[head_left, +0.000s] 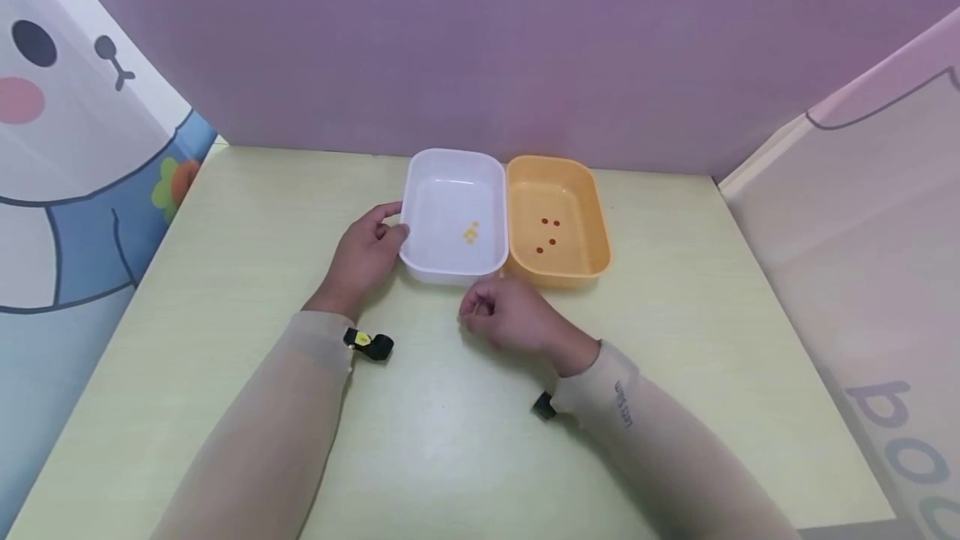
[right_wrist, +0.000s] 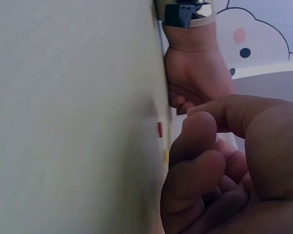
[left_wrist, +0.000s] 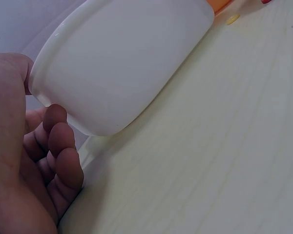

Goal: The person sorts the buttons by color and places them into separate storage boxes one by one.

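A white plastic box [head_left: 442,269], open at the top, holds several tiny yellow pieces [head_left: 470,234]. Against its right side stands an orange box [head_left: 600,236] with several tiny red pieces [head_left: 552,242] inside. My left hand [head_left: 365,252] grips the white box's left rim, its other fingers curled below in the left wrist view. Just in front of the boxes, my right hand [head_left: 510,315] is low over the table with curled fingers; thumb and index tips meet, and no piece shows between them. Beside it in the right wrist view are a red piece [right_wrist: 159,129] and a yellow piece [right_wrist: 166,155].
The boxes stand on a pale wooden table [head_left: 435,440] near its back edge. A purple panel [head_left: 465,40] rises behind them. Printed panels flank the table, one with a cartoon animal [head_left: 82,132] at left, one with lettering [head_left: 892,432] at right.
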A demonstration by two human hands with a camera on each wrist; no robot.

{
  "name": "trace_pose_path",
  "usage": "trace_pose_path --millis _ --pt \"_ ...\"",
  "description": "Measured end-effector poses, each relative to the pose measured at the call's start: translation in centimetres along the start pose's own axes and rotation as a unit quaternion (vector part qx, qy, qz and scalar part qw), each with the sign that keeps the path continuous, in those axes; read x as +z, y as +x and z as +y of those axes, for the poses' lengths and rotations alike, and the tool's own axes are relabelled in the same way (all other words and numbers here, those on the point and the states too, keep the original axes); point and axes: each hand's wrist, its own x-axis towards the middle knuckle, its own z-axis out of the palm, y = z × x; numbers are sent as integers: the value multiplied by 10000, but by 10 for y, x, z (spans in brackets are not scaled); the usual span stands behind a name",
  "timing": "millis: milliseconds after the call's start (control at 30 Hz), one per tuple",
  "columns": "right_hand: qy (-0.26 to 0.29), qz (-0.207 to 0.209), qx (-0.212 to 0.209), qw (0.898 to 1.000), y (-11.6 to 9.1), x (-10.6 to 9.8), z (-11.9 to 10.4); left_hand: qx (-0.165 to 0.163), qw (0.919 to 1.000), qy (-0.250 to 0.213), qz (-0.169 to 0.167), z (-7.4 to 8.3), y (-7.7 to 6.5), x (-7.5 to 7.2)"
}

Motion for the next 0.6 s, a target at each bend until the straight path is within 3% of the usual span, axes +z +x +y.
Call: trace_pose_path --millis 600 --pt "111 -19 117 9999 -1 4 11 -92 9999 36 -33 -2 2 0"
